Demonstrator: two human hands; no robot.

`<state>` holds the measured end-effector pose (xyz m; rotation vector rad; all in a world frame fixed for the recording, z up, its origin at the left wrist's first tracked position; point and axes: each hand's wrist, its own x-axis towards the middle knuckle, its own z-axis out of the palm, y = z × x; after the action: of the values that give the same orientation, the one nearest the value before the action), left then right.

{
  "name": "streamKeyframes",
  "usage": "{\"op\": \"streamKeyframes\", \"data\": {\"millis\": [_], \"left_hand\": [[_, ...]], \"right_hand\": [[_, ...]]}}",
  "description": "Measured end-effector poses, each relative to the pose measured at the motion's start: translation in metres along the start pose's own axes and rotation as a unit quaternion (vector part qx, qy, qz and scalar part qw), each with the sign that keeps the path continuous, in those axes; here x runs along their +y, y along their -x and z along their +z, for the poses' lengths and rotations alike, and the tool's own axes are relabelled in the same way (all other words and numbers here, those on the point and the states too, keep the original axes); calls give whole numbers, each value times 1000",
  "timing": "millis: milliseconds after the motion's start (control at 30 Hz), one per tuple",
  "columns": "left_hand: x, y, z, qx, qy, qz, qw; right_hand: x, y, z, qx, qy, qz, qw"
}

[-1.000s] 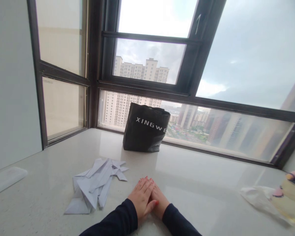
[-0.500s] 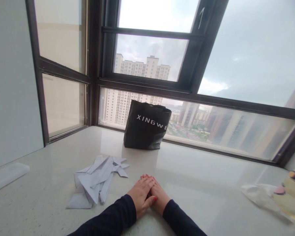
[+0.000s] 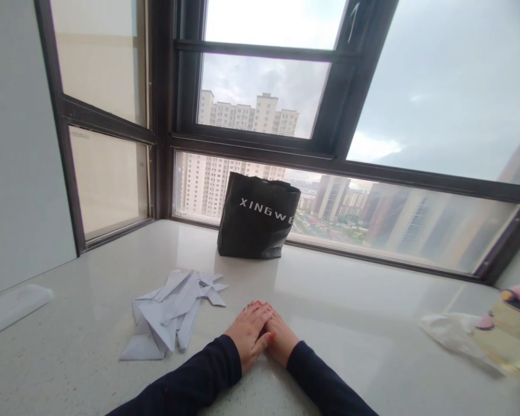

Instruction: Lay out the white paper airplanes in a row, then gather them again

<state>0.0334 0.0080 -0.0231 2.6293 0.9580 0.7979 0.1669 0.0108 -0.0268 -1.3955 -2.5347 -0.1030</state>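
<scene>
My left hand (image 3: 249, 335) lies over my right hand (image 3: 282, 341) on the pale speckled surface (image 3: 351, 323). The left fingers are stretched out flat across the right hand's fingers, thumb apart from them. Part of my right hand is covered, but its fingers also look laid out flat, with red nails near the tips. No object shows in either hand. To the left of them is a loose pile of folded white paper pieces (image 3: 169, 318), overlapping each other and touched by neither hand.
A black bag (image 3: 257, 225) with white letters stands upright by the dark-framed window (image 3: 251, 141). Crumpled whitish plastic (image 3: 448, 332) and a pink and cream object (image 3: 511, 323) sit at the right edge. A pale, flat translucent item (image 3: 17, 306) lies far left.
The whole view has shifted slightly, with things appearing a little higher. Both hands stay laid together, and the paper and bag keep their places.
</scene>
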Motion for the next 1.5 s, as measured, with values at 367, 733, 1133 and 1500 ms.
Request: {"op": "streamKeyframes", "data": {"millis": [367, 733, 1133, 1500], "left_hand": [[-3, -2, 4, 12, 5, 34, 999], [-6, -2, 7, 18, 6, 33, 999], [-4, -3, 9, 38, 11, 8, 999], [-2, -2, 6, 34, -10, 34, 999]], "right_hand": [[-3, -1, 1, -11, 24, 4, 1000], [-1, 0, 4, -10, 28, 10, 1000], [-9, 1, -5, -26, 31, 32, 999], [-7, 2, -5, -41, 36, 24, 998]]}}
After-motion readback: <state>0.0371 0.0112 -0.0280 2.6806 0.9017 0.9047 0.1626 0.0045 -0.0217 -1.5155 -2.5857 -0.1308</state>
